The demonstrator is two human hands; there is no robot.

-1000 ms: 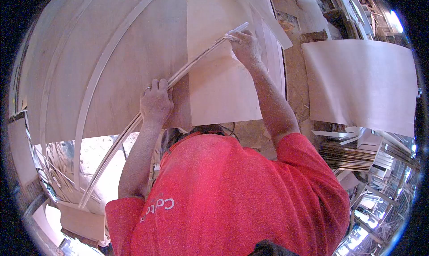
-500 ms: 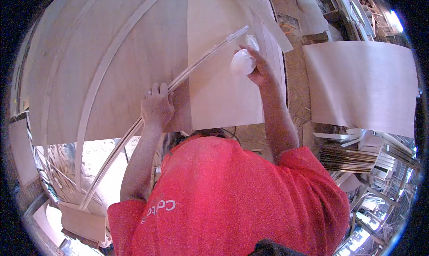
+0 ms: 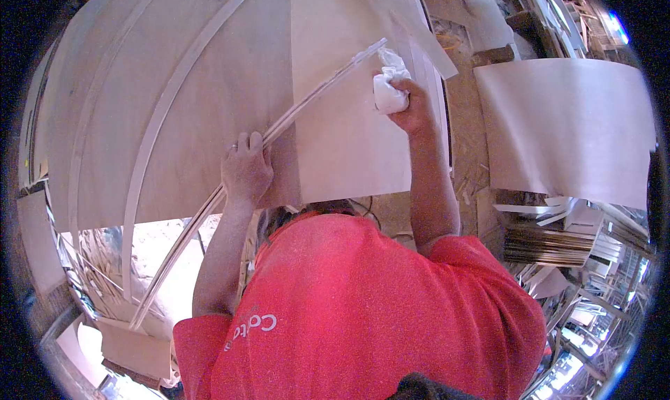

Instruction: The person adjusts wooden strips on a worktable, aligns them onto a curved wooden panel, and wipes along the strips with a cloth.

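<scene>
My left hand (image 3: 248, 170) is closed around a small bundle of long, thin wooden strips (image 3: 321, 89), which slants across a plywood sheet (image 3: 349, 149). Their lower ends run down past the sheet's near edge. White smears show near the upper ends. In my right hand (image 3: 413, 106) is a white, crumpled plastic bag (image 3: 391, 93) with a rounded, full-looking bottom. Its narrow top points toward the upper tip of the strips; whether they touch I cannot tell.
A long curved strip (image 3: 157, 121) lies over the left of the sheet. To the right stands a bent pale panel (image 3: 565, 121), with a stack of thin boards (image 3: 548, 243) below it. Scrap wood (image 3: 105, 267) lies at lower left.
My right hand has turned the white bag more upright, bringing its narrow top up near the strips' tip. My left hand keeps its grip on the strips, almost unmoved.
</scene>
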